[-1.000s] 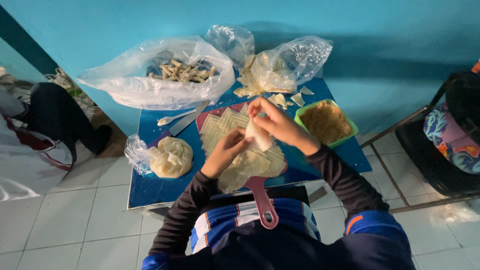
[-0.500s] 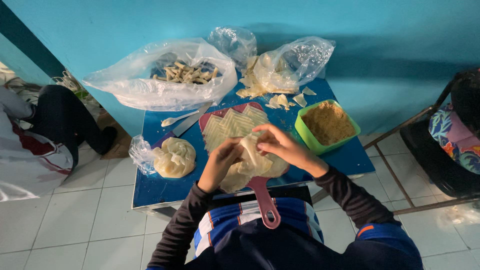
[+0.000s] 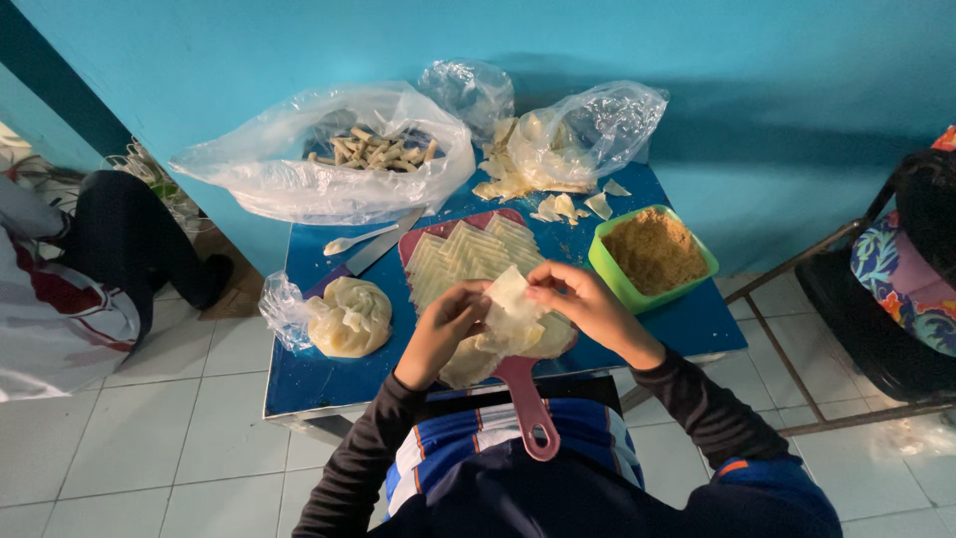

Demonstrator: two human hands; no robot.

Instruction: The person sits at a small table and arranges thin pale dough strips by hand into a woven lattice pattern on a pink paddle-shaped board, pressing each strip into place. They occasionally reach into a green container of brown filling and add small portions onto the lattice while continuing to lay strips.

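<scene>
Here, both hands meet above the near edge of a small blue square tabletop [image 3: 687,324] and pinch one thin pale square dough wrapper [image 3: 510,292] between them. The left hand [image 3: 445,329] closes its fingers on the wrapper's lower left side, while the right hand [image 3: 583,304] grips the wrapper's right edge with fingertips and thumb. The wrapper is lifted slightly above a pink plastic cutting board with a handle [image 3: 528,403], whose handle points to 6 o'clock toward the person's body.

On the board, at 12 o'clock from the hands, lies a fanned stack of pale square wrappers [image 3: 468,254]; more loose pale dough sheets [image 3: 478,354] sit just beneath the hands. At 2 o'clock stands a green square plastic container of brown crumbly filling [image 3: 652,254], just beside the board. At 9 o'clock rests a clear plastic bag holding a pale lump of dough [image 3: 344,317]. At 11 o'clock a white plastic spoon [image 3: 354,240] and a metal knife blade [image 3: 383,242] lie near each other.

Along the far edge of the tabletop, at 11 o'clock, a large clear plastic bag holds finished pale rolled sticks [image 3: 373,151]. At 1 o'clock another clear bag holds pale dough scraps [image 3: 558,149], with a few scraps spilled on the tabletop beside it.
</scene>
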